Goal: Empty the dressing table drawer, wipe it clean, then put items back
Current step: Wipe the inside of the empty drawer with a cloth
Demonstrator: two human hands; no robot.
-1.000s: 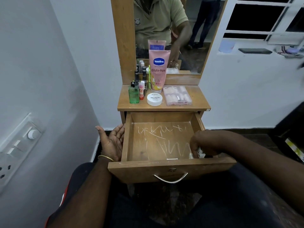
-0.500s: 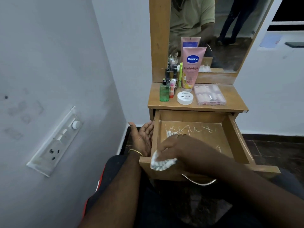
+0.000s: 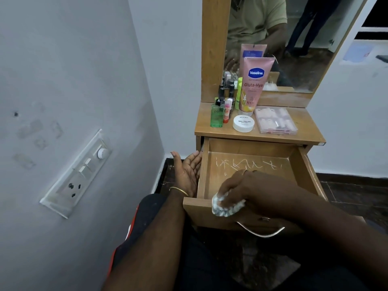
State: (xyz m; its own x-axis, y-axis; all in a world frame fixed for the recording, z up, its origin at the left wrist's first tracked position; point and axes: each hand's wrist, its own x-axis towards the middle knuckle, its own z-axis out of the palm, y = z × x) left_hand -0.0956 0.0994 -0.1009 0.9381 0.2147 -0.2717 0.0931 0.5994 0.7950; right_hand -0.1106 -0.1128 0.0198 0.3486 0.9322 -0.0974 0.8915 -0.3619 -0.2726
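One right hand (image 3: 252, 190) gripping crumpled white cloth (image 3: 225, 207) on scratched wooden drawer (image 3: 201, 181); left hand (image 3: 189, 173) flat, fingers straight.

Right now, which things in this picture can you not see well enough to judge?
- Head view: the near right part of the drawer floor is hidden by the right hand and forearm.
- Most of the white wad is covered by that hand.
- The small bottles behind the green bottle have labels too small to read.

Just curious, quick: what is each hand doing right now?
Left hand: open, palm against the drawer outer side.
Right hand: holds a white wad at the front edge.
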